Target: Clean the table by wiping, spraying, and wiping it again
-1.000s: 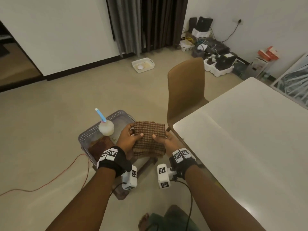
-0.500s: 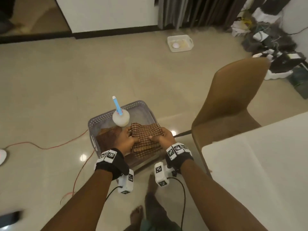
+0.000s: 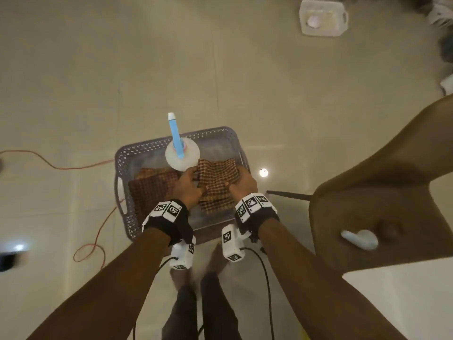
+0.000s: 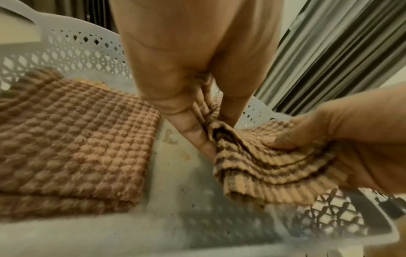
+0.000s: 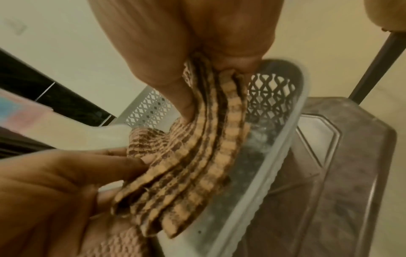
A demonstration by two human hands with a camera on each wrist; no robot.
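Checked cloth point(image 3: 217, 177), folded into several layers, is pinched at opposite edges by a person's left hand point(image 3: 188, 186) and right hand point(image 3: 241, 185) just above the right half of a perforated grey plastic basket point(image 3: 122, 168) that sits on a low dark stool on the tiled floor. Each grip is closed on the fabric, thumb on top and fingers point(image 4: 197, 139) beneath, apparently to keep the folds together as the bundle is handled at the basket. A second folded waffle-weave cloth point(image 3: 152, 190) lies flat in the left half, and a white spray bottle point(image 3: 182, 155) with a blue nozzle stands at the far side, touching or just beside the held cloth. The white worktop point(image 3: 404, 303) to be cleaned shows only as a corner at the near right, well apart from the cloth, behind a brown chair point(image 3: 380, 192) with a small white object lying on its seat. No brand or readable writing appears; only square black-and-white coded markers show on the wrist bands point(image 3: 169, 209).
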